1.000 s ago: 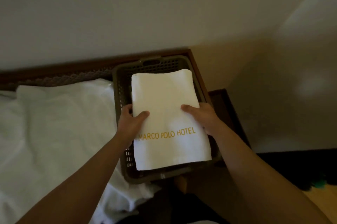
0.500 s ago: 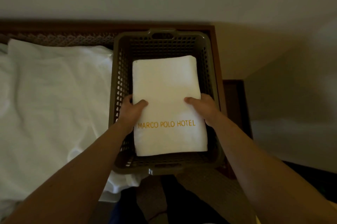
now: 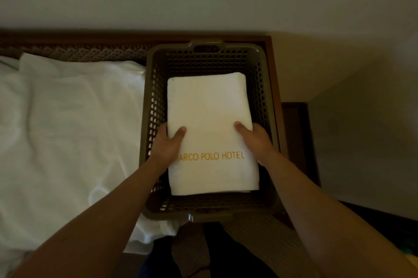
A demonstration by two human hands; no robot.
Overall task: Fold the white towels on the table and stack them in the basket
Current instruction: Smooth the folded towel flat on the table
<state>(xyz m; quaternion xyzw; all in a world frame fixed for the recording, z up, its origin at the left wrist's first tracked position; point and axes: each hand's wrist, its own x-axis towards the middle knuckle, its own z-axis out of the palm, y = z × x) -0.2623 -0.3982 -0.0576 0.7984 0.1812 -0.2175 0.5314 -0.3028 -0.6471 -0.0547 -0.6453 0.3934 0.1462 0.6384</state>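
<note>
Folded towel [image 3: 210, 119], inside basket [image 3: 267, 97]: our left hand [image 3: 168, 145] and right hand [image 3: 254, 139] grip its sides. Risk: uneven release may skew the fold.

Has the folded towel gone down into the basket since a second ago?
Yes. The folded towel, gripped by left hand and right hand, overhung the basket rim earlier; now it sits lower, inside the walls.

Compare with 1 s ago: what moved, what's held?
The folded towel went down from above the rim into the basket; whether it rests on the bottom can't be told. Unchanged: left hand and right hand still grip its sides, thumbs on top. The loose white linen stays put.
</note>
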